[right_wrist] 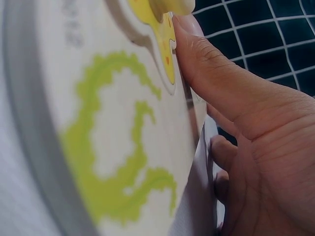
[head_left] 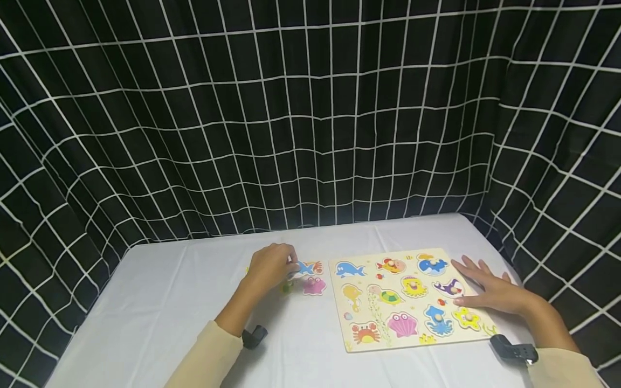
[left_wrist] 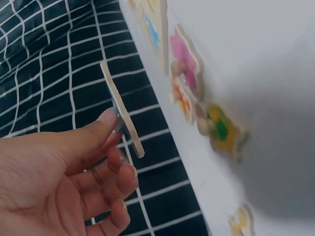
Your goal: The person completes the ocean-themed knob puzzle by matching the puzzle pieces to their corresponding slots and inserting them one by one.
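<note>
My left hand is raised off the table left of the puzzle board, pinching a blue sea-animal puzzle piece between thumb and fingers. The left wrist view shows this wooden piece nearly edge-on, its picture mostly hidden. Nearby lie a pink shell piece, an orange crab piece and a green-and-yellow turtle piece, all knobbed. Spread fingers of my right hand rest at the board's right edge, its thumb beside the yellow starfish piece.
Knobbed pieces, including a squid and an octopus, sit in the board's right part. Pictures without knobs, such as a crab, fill its left. Another yellowish piece lies apart. Black gridded curtain surrounds the white table.
</note>
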`<move>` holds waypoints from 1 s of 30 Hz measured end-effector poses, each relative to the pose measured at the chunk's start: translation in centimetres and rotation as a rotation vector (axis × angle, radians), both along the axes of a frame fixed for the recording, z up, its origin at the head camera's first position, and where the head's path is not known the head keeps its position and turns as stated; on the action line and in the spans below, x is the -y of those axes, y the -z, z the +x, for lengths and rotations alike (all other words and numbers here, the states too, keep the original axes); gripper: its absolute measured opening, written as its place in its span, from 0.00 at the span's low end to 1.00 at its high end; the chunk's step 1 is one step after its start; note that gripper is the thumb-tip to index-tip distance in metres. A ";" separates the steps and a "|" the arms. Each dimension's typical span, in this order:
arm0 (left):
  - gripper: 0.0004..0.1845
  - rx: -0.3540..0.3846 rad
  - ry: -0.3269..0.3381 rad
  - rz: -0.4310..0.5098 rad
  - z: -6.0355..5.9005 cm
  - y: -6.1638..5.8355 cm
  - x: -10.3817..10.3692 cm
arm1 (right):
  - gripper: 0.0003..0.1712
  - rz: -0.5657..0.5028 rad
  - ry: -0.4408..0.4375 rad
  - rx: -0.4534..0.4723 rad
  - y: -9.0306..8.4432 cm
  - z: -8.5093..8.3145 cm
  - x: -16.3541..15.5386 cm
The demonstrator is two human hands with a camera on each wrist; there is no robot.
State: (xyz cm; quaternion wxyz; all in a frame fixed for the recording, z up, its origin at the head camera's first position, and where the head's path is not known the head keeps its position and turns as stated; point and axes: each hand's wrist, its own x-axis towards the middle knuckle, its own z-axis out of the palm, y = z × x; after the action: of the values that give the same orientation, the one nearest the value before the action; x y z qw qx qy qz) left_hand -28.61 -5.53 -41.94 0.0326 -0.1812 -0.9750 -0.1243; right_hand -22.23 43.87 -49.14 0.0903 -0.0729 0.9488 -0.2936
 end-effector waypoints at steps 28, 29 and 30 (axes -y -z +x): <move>0.09 0.029 0.108 -0.048 -3.3 2.2 -9.6 | 0.59 0.012 0.006 -0.001 0.0 0.0 -0.2; 0.09 0.036 0.106 -0.050 -3.4 2.4 -9.9 | 0.59 0.015 0.007 -0.001 0.0 0.0 -0.2; 0.09 0.041 0.105 -0.053 -3.5 2.6 -10.1 | 0.58 0.015 0.005 -0.004 0.0 0.0 -0.3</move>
State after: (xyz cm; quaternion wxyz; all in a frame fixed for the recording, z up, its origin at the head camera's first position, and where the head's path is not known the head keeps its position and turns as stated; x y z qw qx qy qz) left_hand -32.12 4.52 -44.58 0.0012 -0.2302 -0.9676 -0.1038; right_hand -22.19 44.14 -49.12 0.0886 -0.0706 0.9513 -0.2866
